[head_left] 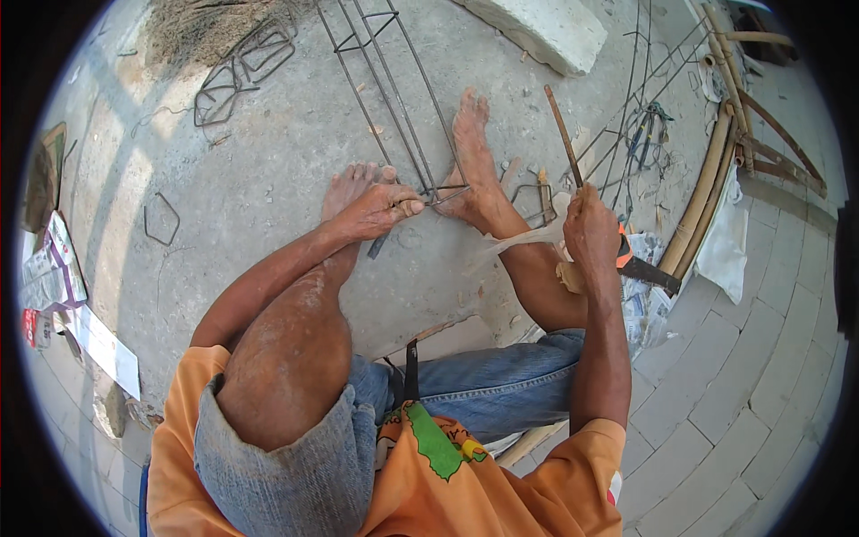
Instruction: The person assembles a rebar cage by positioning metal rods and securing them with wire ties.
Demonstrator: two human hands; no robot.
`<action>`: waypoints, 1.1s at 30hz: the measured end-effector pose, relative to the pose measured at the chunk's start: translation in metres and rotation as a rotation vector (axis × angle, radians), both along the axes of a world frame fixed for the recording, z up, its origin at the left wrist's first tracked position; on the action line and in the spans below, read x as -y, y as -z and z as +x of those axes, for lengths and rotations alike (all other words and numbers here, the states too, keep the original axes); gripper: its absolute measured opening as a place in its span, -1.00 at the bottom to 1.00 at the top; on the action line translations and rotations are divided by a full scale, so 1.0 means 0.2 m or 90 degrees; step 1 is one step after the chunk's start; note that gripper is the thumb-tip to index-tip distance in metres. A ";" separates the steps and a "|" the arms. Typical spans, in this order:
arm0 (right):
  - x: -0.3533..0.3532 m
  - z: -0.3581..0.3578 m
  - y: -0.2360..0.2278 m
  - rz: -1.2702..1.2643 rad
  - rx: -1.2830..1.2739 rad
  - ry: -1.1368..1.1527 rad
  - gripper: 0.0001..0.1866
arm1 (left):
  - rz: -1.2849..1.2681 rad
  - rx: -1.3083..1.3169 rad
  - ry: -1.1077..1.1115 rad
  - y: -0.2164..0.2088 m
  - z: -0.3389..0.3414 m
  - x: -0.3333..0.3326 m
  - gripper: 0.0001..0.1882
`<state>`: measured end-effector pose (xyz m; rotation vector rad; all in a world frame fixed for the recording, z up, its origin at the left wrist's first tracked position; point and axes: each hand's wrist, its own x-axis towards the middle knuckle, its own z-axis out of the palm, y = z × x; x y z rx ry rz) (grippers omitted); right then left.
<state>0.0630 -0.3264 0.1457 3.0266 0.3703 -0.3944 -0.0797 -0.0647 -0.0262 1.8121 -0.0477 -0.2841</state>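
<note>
A long cage of thin steel rebar (386, 85) runs away from me between my bare feet, its near end crossed by a square stirrup. My left hand (383, 213) is closed at that near end, fingers pressed against the bars. Below the hand a short dark piece (377, 246) sticks out; its kind I cannot make out. Off to the right, my right hand (591, 228) is wrapped round a rusty brown rod (563, 130) that points up and away. A pale plastic sheet (534, 235) lies by that wrist, over my ankle.
Bent wire stirrups (242, 76) lie by a sand heap (201, 31) at the far left. A white block (555, 31) sits far ahead. To the right are a second rebar frame (631, 89), pliers (641, 134), a saw (649, 271) and bamboo poles (707, 192).
</note>
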 end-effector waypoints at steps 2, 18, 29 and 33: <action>0.10 0.11 0.20 -0.019 -0.009 -0.013 -0.70 | 0.030 -0.041 0.039 0.01 0.01 -0.03 -0.51; -0.48 -0.65 0.34 0.614 -0.135 0.278 -0.65 | -0.073 -0.141 -0.115 -0.14 0.04 -0.02 -0.62; -0.66 -0.74 0.68 0.778 -0.247 0.549 -0.61 | 0.046 -0.008 -0.305 -0.28 0.12 -0.30 -0.63; -0.59 -0.74 0.60 0.819 -0.189 0.583 -0.70 | 0.094 -0.020 -0.236 -0.28 0.17 -0.35 -0.60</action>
